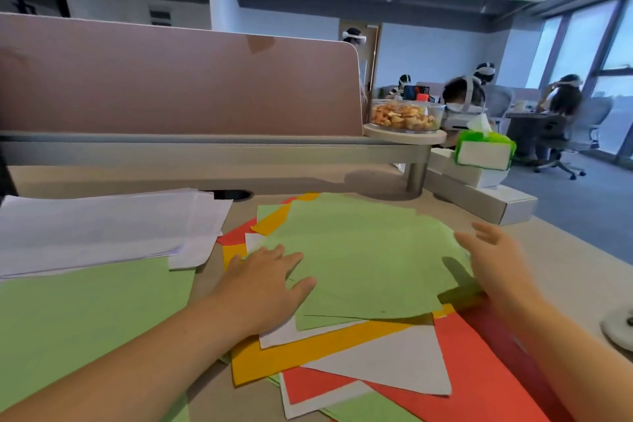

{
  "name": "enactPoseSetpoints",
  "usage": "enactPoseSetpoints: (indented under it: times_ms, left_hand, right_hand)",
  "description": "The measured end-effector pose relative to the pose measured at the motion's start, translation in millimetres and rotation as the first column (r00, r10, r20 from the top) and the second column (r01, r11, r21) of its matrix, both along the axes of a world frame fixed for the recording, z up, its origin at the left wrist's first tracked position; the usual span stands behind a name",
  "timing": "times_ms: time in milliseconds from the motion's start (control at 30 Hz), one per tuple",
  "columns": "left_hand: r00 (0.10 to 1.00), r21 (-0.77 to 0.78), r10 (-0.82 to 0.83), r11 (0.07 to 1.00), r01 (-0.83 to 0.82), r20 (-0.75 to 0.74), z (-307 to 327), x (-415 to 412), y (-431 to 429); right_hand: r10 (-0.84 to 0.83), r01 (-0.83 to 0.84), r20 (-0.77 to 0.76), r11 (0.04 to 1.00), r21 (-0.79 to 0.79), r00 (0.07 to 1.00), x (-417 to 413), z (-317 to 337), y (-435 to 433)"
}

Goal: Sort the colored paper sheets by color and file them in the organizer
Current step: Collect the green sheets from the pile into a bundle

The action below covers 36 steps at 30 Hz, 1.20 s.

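With the left hand (265, 288) flat and the right hand (493, 257) spread, neither gripping, she'd best square the green sheets (359, 257) atop the mixed pile (376, 363) at bench centre, then slide them toward nine o'clock onto the green stack (85, 319).

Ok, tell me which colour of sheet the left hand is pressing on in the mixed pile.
The green sheet topping the pile: the left hand lies flat on it, while yellow, white and red sheets only peek out underneath.

Head-worn view, angled forward-down, close over desk (565, 271)
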<state>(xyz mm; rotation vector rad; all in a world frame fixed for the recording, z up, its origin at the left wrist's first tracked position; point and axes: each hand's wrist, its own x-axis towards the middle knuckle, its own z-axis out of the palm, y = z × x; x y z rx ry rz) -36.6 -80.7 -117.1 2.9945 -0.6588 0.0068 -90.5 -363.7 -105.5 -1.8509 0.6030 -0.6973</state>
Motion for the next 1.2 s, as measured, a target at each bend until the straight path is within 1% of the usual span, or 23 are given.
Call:
enactPoseSetpoints:
  times_ms: [67, 133, 167, 233, 267, 300, 333, 400, 467, 533, 567, 600, 633, 667, 700, 733, 767, 833, 867, 900, 1000, 1133, 1200]
  left_hand:
    - [0.995, 0.069, 0.018, 0.997, -0.024, 0.094, 3.5, -4.0, 0.8]
    - [0.977, 0.096, 0.046, 0.993, -0.067, 0.21, 8.9, -9.6, 0.0]
    - [0.969, 0.075, 0.067, 0.993, -0.087, 0.239, 10.5, -11.4, -0.8]
    - [0.971, 0.021, 0.102, 0.994, -0.109, 0.215, 9.7, -12.1, -1.8]
    - [0.979, 0.001, 0.106, 0.994, -0.108, 0.173, 6.6, -10.4, -1.6]
    - [0.988, -0.017, 0.101, 0.995, -0.1, 0.118, 3.3, -8.3, -1.0]
    - [0.994, -0.039, 0.089, 0.995, -0.087, 0.056, 1.0, -6.4, -0.4]
    - [0.999, -0.083, 0.053, 0.995, -0.052, -0.001, -0.5, -3.8, 1.3]
    - [0.999, -0.122, 0.021, 0.992, -0.018, 0.031, 0.5, -3.9, 2.3]
    - [0.997, -0.192, 0.034, 0.981, -0.02, 0.073, 0.9, -4.5, 2.0]
    - [0.995, -0.232, 0.058, 0.972, -0.036, 0.086, 1.3, -5.4, 1.3]
    - [0.992, -0.263, 0.084, 0.963, -0.056, 0.096, 1.5, -6.7, 0.6]
    - [0.989, -0.275, 0.105, 0.959, -0.073, 0.105, 0.6, -6.8, 0.0]
    - [0.988, -0.263, 0.113, 0.961, -0.081, 0.106, -1.2, -5.8, -0.1]
    - [0.989, -0.238, 0.112, 0.967, -0.087, 0.097, -3.2, -4.3, 0.2]
    - [0.99, -0.215, 0.111, 0.972, -0.092, 0.082, -4.9, -2.7, 0.8]
    - [0.992, -0.195, 0.111, 0.976, -0.097, 0.065, -5.7, -2.1, 1.5]
    - [0.993, -0.171, 0.109, 0.98, -0.099, 0.054, -6.0, -1.0, 2.3]
    - [0.993, -0.163, 0.107, 0.982, -0.097, 0.057, -5.8, -0.7, 2.5]
    - [0.993, -0.158, 0.106, 0.983, -0.095, 0.059, -5.9, -0.6, 2.4]
    - [0.993, -0.159, 0.107, 0.982, -0.097, 0.055, -6.0, -0.3, 2.0]
    - [0.993, -0.167, 0.106, 0.981, -0.096, 0.057, -5.8, -0.5, 2.1]
    - [0.993, -0.185, 0.106, 0.978, -0.095, 0.053, -6.3, -0.5, 2.6]
  right_hand:
    - [-0.135, 0.107, -0.123, 0.972, -0.211, 0.983, -0.9, -2.2, -7.4]
    - [-0.162, 0.049, -0.26, 0.919, -0.392, 0.952, -0.6, -2.5, -5.1]
    - [-0.155, -0.014, -0.348, 0.899, -0.437, 0.925, 0.4, -4.4, -1.4]
    - [-0.168, -0.184, -0.554, 0.832, -0.523, 0.815, -1.3, -6.3, 12.5]
    - [-0.186, -0.273, -0.632, 0.785, -0.556, 0.752, -1.8, -7.7, 17.8]
    - [-0.204, -0.335, -0.666, 0.738, -0.587, 0.718, -2.1, -10.5, 21.1]
    - [-0.205, -0.37, -0.673, 0.705, -0.605, 0.711, -2.5, -13.0, 22.1]
    - [-0.105, -0.408, -0.643, 0.693, -0.595, 0.759, -5.2, -11.4, 20.2]
    - [0.093, -0.438, -0.577, 0.751, -0.495, 0.811, -9.5, -6.6, 14.6]
    - [0.262, -0.44, -0.449, 0.825, -0.355, 0.854, -12.2, -3.3, 12.3]
    - [0.293, -0.403, -0.364, 0.874, -0.274, 0.884, -12.2, -1.2, 11.3]
    - [0.28, -0.329, -0.266, 0.93, -0.164, 0.923, -9.8, 0.0, 9.2]
    - [0.229, -0.235, -0.168, 0.972, -0.016, 0.959, -7.3, 1.1, 7.3]
    - [0.172, -0.156, -0.096, 0.975, 0.157, 0.98, -6.4, 4.4, 7.0]
    - [0.123, -0.098, -0.055, 0.937, 0.334, 0.991, -7.2, 9.5, 7.7]
    - [0.1, -0.07, -0.035, 0.867, 0.493, 0.994, -9.1, 15.8, 9.7]
    - [0.1, -0.067, -0.02, 0.785, 0.616, 0.995, -10.7, 20.0, 10.3]
    - [0.134, -0.071, -0.019, 0.637, 0.768, 0.991, -17.3, 25.9, 12.1]
    - [0.194, -0.089, -0.036, 0.601, 0.794, 0.98, -20.0, 27.6, 13.3]
    - [0.27, -0.112, -0.065, 0.592, 0.799, 0.961, -22.7, 30.1, 15.5]
    - [0.417, -0.155, -0.168, 0.637, 0.755, 0.893, -26.2, 35.1, 20.4]
    - [0.507, -0.22, -0.212, 0.662, 0.717, 0.835, -28.3, 36.1, 26.9]
    - [0.51, -0.223, -0.232, 0.68, 0.699, 0.829, -29.4, 33.7, 30.4]
